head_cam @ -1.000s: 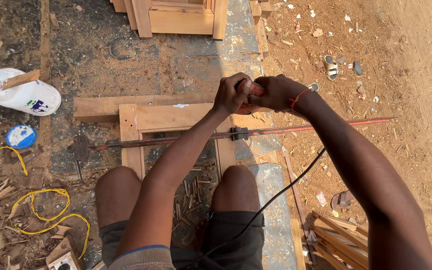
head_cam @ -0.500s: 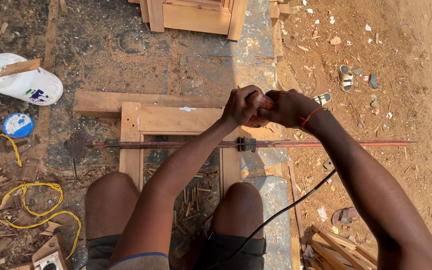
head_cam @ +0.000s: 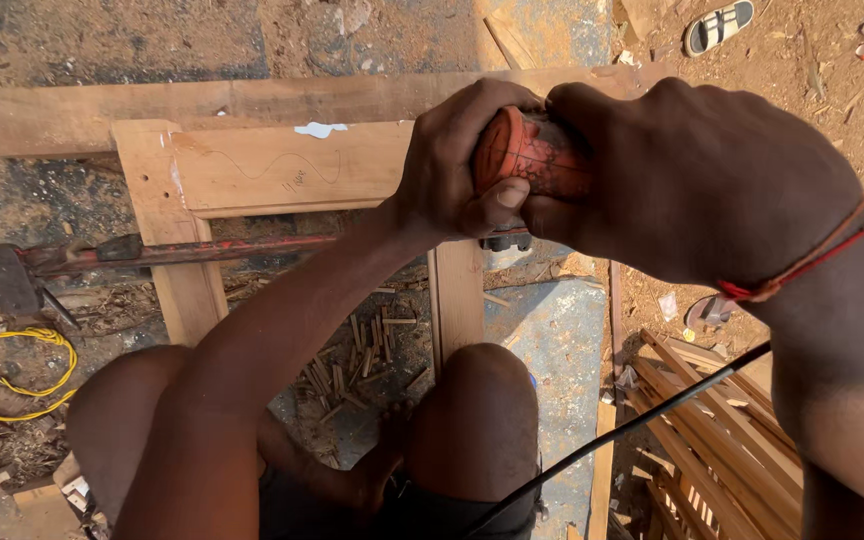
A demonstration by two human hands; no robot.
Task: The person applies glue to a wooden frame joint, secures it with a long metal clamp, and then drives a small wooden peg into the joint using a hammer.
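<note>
We have leaned in closer, and our left hand [head_cam: 462,165] and right hand [head_cam: 692,180] still wrap their fingers tightly around the red tool handle [head_cam: 532,152] above the wooden frame [head_cam: 272,170].

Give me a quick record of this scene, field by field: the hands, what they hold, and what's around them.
left hand: wrapped round the near end of the tool
right hand: gripping the same tool from the other side; red cord on the wrist
tool: red-orange ribbed body, mostly hidden by both hands
black cable: runs down across the lower right
wooden frame: pale, lying flat under the hands
bar clamp: rusty red, lying across the frame
yellow cord: coiled on the ground at left
sandal: on the dirt, upper right
wood strips: piled at lower right
</note>
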